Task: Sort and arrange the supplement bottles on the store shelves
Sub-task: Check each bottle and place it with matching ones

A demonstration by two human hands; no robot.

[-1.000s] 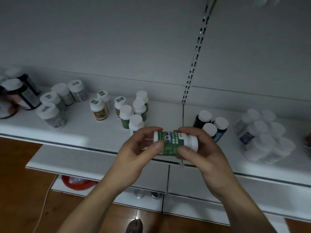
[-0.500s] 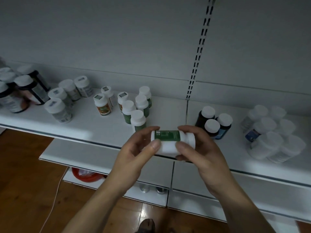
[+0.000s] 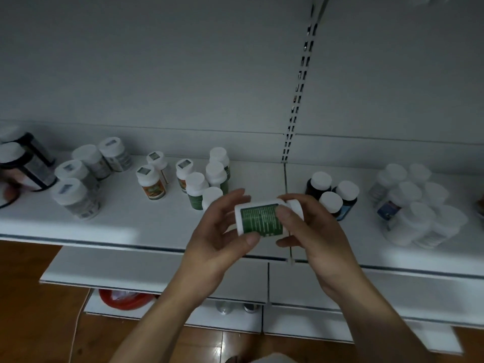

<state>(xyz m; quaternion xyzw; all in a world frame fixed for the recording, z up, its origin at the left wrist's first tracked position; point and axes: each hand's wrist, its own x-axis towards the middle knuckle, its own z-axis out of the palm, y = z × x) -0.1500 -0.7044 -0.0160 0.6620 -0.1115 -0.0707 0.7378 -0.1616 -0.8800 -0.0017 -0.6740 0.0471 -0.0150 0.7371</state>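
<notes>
Having been rotated label-up, the green-labelled supplement bottle (image 3: 263, 218) is held by both hands' fingers (image 3: 252, 241) for identification before shelving.

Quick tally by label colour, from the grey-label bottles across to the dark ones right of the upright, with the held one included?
Grey-label white bottles: 4
Orange-label white bottles: 3
Green-label white bottles on the shelf: 4
Held green-label white bottle, in left hand and right hand: 1
Dark white-capped bottles: 3
Total: 15
</notes>
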